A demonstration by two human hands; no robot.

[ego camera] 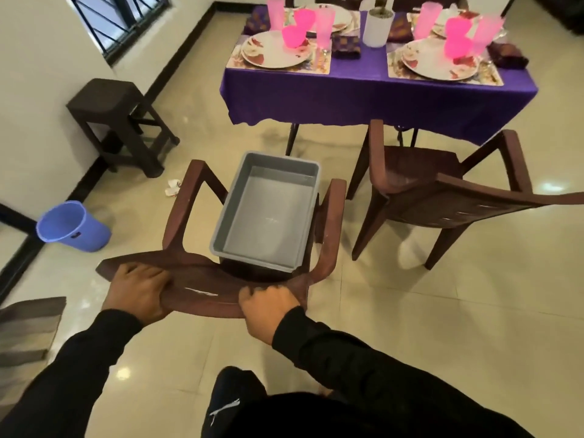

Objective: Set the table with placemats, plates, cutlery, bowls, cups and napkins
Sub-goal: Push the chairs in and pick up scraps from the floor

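My left hand and my right hand both grip the top of the backrest of a brown plastic chair. An empty grey bin sits on that chair's seat. Ahead stands the table with a purple cloth. On it lie floral placemats, white floral plates, pink bowls, pink cups and dark folded napkins. Cutlery is hard to make out.
A second brown chair stands to the right, near the table. A dark stool is against the left wall, a blue bucket lies on the floor at left. A white vase stands mid-table. Tiled floor surrounds the chairs.
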